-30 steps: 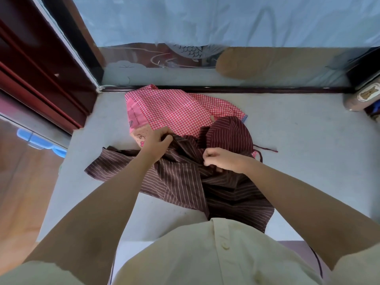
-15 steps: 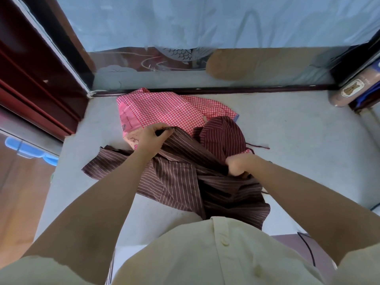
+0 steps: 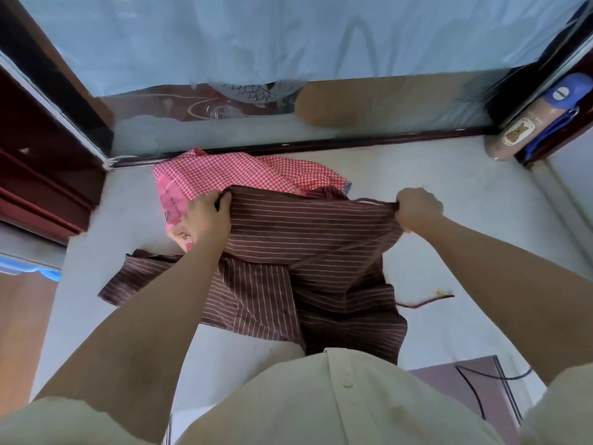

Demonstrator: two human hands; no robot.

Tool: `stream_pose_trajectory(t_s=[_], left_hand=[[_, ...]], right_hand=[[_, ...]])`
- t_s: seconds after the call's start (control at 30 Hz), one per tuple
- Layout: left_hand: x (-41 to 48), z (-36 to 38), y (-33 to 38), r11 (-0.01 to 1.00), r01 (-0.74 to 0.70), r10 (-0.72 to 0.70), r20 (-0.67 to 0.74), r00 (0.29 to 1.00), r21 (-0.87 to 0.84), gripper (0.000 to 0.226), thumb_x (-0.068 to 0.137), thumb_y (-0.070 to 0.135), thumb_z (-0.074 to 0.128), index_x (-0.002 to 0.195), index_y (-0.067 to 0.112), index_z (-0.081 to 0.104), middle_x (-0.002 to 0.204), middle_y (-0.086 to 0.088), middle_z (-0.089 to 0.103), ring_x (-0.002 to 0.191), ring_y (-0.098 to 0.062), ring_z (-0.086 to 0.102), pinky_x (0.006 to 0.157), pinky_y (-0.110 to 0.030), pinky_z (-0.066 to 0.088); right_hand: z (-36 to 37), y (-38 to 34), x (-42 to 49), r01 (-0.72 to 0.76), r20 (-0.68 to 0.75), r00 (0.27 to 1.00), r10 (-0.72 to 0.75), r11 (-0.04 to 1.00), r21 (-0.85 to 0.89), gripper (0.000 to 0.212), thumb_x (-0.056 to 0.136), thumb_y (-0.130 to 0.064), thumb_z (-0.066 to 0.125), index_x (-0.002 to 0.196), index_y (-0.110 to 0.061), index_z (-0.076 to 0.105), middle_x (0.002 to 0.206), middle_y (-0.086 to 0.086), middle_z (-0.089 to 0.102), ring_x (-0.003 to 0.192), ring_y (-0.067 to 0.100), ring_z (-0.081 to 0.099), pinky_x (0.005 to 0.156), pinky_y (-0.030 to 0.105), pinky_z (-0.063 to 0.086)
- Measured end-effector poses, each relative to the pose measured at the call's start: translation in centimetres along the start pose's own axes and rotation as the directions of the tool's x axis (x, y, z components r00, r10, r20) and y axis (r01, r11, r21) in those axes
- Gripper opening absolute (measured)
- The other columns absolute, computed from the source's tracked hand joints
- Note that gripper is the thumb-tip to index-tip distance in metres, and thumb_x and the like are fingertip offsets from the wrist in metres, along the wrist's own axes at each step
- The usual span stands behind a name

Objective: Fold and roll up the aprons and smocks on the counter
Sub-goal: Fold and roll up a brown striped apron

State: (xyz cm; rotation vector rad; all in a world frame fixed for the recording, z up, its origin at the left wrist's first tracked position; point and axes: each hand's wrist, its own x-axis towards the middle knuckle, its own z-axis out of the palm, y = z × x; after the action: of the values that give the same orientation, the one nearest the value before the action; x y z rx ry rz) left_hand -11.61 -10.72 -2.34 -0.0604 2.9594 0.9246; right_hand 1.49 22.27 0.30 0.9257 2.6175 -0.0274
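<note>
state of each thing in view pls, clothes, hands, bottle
striped smock, unfolded, top edge lifted and stretched taut, lower part lying on the counter
checked apron, unfolded, crumpled on the counter, partly under the striped smock
left hand, gripping the smock's top edge
right hand, gripping the smock's other corner
bottle, blue cap on

Both bare arms reach forward and spread apart in a wide V, elbows low near the body. The left hand (image 3: 208, 215) lies knuckles up, its fingers curled over the top edge of the brown striped garment (image 3: 305, 229). The right hand (image 3: 417, 208) is well apart from it, out to the right, bunched into a fist round the other end of that same edge. Both hands are at about the same level, with the edge drawn straight between them. The forearms run straight, wrists barely bent.
</note>
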Motion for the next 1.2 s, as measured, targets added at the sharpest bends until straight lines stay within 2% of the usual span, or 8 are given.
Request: stream_pose_trajectory(t_s=[0.13,0.27,0.47,0.63,0.8,0.93,1.1,1.2], left_hand=[[2.6,0.8,0.0,0.999,-0.020,0.022,-0.046,0.999,0.038,0.029,0.095,0.036,0.053,0.105,0.015,0.071,0.106,-0.011,0.065,0.095,-0.032,0.060,0.085,-0.043,0.048],[3.8,1.6,0.7,0.993,-0.026,0.029,-0.024,0.999,0.112,0.024,0.095,0.030,0.054,0.101,0.016,0.072,0.098,-0.009,0.070,0.087,-0.028,0.064,0.068,-0.033,0.047],[5.9,3.7,0.9,0.996,0.021,-0.026,0.058,0.998,0.091,0.021,0.094,0.015,0.051,0.106,0.008,0.068,0.100,-0.013,0.071,0.095,-0.030,0.063,0.072,-0.029,0.036],[6.3,4.5,-0.2,0.998,0.028,-0.035,0.130,0.991,0.057,0.021,0.095,0.018,0.051,0.107,0.006,0.064,0.102,-0.013,0.069,0.095,-0.031,0.063,0.076,-0.029,0.037],[6.2,4.2,-1.1,0.984,0.115,-0.093,0.161,0.983,-0.135,0.016,0.098,0.020,0.049,0.107,0.014,0.060,0.075,-0.007,0.070,0.068,-0.023,0.068,0.082,-0.033,0.052],[6.5,3.3,-0.9,0.967,0.120,-0.076,0.197,0.978,-0.223,0.008,0.097,0.026,0.053,0.094,0.020,0.058,0.061,-0.003,0.068,0.058,-0.017,0.067,0.075,-0.038,0.057],[6.9,2.5,-1.0,0.964,0.111,-0.053,0.233,0.971,-0.243,0.012,0.094,0.026,0.059,0.087,0.017,0.060,0.067,-0.007,0.071,0.058,-0.019,0.069,0.072,-0.036,0.059],[7.7,2.7,-1.4,0.951,0.167,-0.099,0.258,0.961,-0.259,0.013,0.094,0.025,0.061,0.085,0.015,0.061,0.068,-0.005,0.071,0.057,-0.017,0.070,0.072,-0.040,0.060]], right_hand=[[-0.9,0.0,3.3,0.066,-0.257,0.966,-0.018,0.982,0.178,0.011,0.092,-0.013,0.056,0.096,-0.007,0.064,0.095,0.015,0.064,0.091,0.038,0.062,0.069,0.035,0.043],[-0.2,-0.9,5.7,0.024,-0.175,0.985,-0.007,0.995,0.097,0.016,0.089,-0.003,0.050,0.098,-0.006,0.064,0.095,0.014,0.064,0.081,0.032,0.057,0.066,0.032,0.041],[1.3,-2.2,8.8,0.031,-0.169,0.985,0.017,0.960,0.279,0.029,0.090,0.002,0.046,0.115,-0.007,0.059,0.110,0.017,0.057,0.092,0.034,0.058,0.072,0.034,0.044],[2.6,-5.9,7.9,0.316,-0.191,0.946,-0.261,0.871,0.377,0.031,0.092,-0.008,0.057,0.123,-0.012,0.056,0.129,0.011,0.050,0.108,0.027,0.058,0.091,0.038,0.051],[2.5,-10.9,5.8,0.527,-0.022,0.804,-0.595,0.694,0.490,0.040,0.097,-0.015,0.055,0.136,-0.016,0.046,0.140,0.005,0.046,0.093,0.012,0.060,0.090,0.027,0.047],[2.5,-14.3,5.8,0.471,-0.038,0.833,-0.552,0.671,0.573,0.063,0.097,-0.016,0.056,0.152,-0.020,0.026,0.155,0.004,0.035,0.116,0.027,0.059,0.104,0.040,0.047],[2.0,-17.4,7.7,0.511,0.003,0.814,-0.581,0.718,0.472,0.023,0.093,-0.017,0.063,0.114,-0.009,0.067,0.111,0.006,0.065,0.098,0.023,0.062,0.087,0.034,0.048],[1.3,-18.6,9.2,0.463,-0.001,0.842,-0.540,0.720,0.517,0.014,0.091,-0.021,0.066,0.091,-0.009,0.072,0.091,0.004,0.067,0.076,0.015,0.061,0.078,0.027,0.045]])
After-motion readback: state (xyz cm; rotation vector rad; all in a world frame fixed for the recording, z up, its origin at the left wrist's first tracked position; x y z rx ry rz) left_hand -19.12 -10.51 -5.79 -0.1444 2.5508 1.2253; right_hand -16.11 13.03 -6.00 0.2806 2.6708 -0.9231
